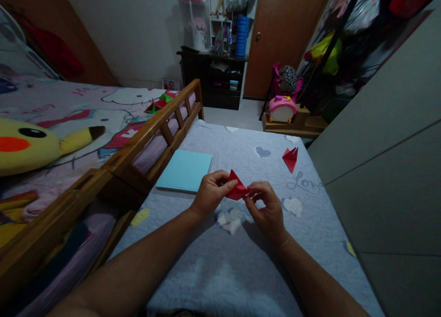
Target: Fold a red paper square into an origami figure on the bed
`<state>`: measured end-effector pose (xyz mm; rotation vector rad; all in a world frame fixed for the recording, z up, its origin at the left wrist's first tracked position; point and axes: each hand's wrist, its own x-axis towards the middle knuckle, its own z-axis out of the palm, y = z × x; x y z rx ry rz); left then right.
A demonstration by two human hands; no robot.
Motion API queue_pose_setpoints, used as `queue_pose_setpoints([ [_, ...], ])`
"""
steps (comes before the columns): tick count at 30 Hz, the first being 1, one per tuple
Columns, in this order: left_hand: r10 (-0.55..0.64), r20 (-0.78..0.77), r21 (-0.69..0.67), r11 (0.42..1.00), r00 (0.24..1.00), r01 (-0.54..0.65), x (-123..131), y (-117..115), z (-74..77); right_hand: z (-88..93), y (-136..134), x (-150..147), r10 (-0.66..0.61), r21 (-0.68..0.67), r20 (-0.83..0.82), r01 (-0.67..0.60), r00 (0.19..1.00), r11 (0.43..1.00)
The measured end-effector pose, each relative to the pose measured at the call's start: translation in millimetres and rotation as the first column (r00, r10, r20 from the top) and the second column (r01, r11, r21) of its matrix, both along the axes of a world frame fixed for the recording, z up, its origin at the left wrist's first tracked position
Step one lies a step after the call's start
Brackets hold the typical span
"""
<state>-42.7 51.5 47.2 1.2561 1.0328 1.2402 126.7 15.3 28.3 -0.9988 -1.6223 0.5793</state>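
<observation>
A piece of folded red paper [236,191] is held up over the bed, between both of my hands. My left hand [214,191] is closed on its left side, thumb across the front. The fingertips of my right hand [266,206] pinch its right-hand tip. Farther off to the right, another folded red paper piece [291,159] rests on the bedsheet. Behind my left hand lies a stack of light blue paper sheets [186,170], flat on the sheet.
The bed has a pale blue sheet [241,271]. A wooden rail [155,128] runs along its left side, with another bed and a yellow plush toy [31,144] beyond. Grey cabinet panels [386,170] border the right. A dark cabinet [213,78] stands at the back.
</observation>
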Motion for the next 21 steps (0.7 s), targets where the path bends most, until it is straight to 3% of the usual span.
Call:
queue_pose_setpoints([
  [8, 0.041, 0.017, -0.015, 0.999, 0.999, -0.041, 0.4, 0.0, -3.2, 1.2, 0.8, 1.5, 0.009, 0.177, 0.093, -0.025, 0.996, 0.984],
  [21, 0.017, -0.080, 0.062, 0.998, 0.997, -0.012, -3.1, 1.1, -4.7, -3.7, 0.6, 4.9, 0.049, 0.194, 0.212, -0.091, 0.976, 0.977],
])
